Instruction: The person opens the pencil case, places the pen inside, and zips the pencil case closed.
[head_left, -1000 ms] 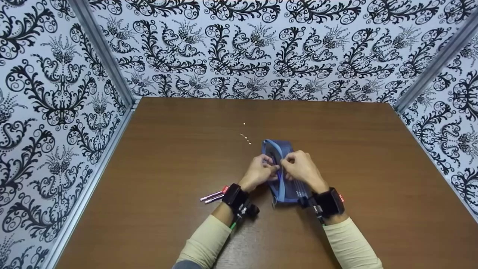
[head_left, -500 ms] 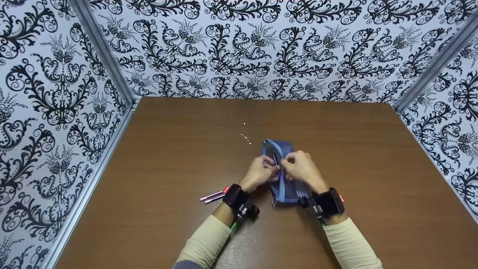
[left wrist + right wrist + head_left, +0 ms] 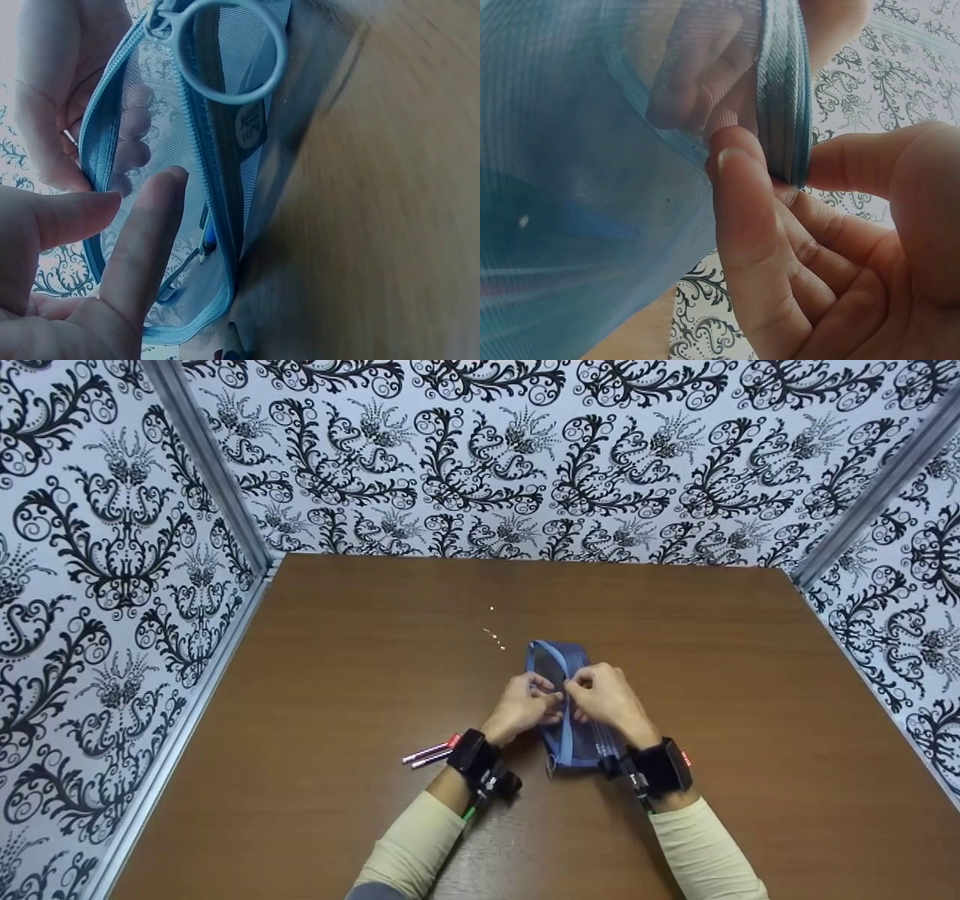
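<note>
A blue mesh pencil case (image 3: 577,654) lies on the table with its zip undone. My right hand (image 3: 609,697) pinches one zippered edge (image 3: 784,97) between thumb and fingers. At the mouth of the case is my left hand (image 3: 525,706), its thumb and index finger (image 3: 146,232) apart with nothing between them. Inside the case, in the left wrist view, a pen (image 3: 208,238) with a blue part shows low down. A large pale-blue ring pull (image 3: 281,60) hangs at the near end of the zip. The mesh partly veils the contents.
Two slim purplish sticks with pale ends (image 3: 427,756) lie on the brown table (image 3: 337,660), left of my left wrist. Small pale specks (image 3: 495,639) are scattered beyond the case. Patterned walls (image 3: 480,457) enclose the table at the back and sides.
The dark pen my left fingers held at the opening has gone down out of the head view into the case, and those fingers have let go. My right hand stays at the edge.
</note>
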Motion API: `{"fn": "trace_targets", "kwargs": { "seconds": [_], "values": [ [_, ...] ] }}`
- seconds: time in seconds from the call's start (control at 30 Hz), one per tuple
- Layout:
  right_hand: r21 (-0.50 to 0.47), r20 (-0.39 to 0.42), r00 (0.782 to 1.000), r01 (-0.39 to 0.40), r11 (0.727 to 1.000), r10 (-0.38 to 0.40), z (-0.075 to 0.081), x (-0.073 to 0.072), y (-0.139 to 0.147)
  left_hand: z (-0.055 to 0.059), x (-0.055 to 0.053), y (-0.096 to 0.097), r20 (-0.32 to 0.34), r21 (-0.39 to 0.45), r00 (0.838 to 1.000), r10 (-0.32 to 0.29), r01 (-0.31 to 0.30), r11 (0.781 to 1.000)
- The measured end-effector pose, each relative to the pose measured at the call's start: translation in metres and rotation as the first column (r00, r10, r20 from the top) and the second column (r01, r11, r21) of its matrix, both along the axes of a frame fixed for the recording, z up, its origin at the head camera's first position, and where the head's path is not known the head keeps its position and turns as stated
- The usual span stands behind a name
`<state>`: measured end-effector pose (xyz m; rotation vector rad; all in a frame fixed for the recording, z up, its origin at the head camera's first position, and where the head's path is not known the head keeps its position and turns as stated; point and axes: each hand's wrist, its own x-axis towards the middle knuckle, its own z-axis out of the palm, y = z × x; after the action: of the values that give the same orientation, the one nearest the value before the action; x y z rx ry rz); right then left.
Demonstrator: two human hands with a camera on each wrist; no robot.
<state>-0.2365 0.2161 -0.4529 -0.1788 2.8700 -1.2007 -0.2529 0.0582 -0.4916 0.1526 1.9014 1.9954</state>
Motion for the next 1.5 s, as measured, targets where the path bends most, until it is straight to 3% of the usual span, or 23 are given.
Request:
{"fn": "trace_targets", "kwargs": {
  "seconds": [0.67,1.03,1.17,1.3,1.5],
  "values": [
    [-0.003,-0.007,1.000,-0.005,1.000,0.005,0.001,0.000,0.000,0.009,-0.005,-0.014,-0.020,-0.006,0.999,-0.035,0.034,0.999],
    [-0.006,0.003,1.000,-0.002,1.000,0.002,0.002,0.001,0.000,0.017,-0.009,-0.026,-0.050,-0.062,0.996,-0.068,0.065,0.996],
    [-0.010,-0.002,1.000,-0.002,1.000,0.002,0.001,0.000,0.000,0.018,-0.009,-0.029,-0.077,-0.104,0.993,-0.087,0.079,0.991],
    [-0.005,-0.018,1.000,-0.006,1.000,0.006,0.001,0.000,0.001,0.021,-0.008,-0.033,-0.151,-0.193,0.983,-0.102,0.072,0.979],
    [-0.017,-0.008,1.000,-0.001,1.000,0.001,0.001,0.000,0.002,0.027,-0.008,-0.040,-0.295,-0.389,0.947,-0.125,0.001,0.921]
  ]
}}
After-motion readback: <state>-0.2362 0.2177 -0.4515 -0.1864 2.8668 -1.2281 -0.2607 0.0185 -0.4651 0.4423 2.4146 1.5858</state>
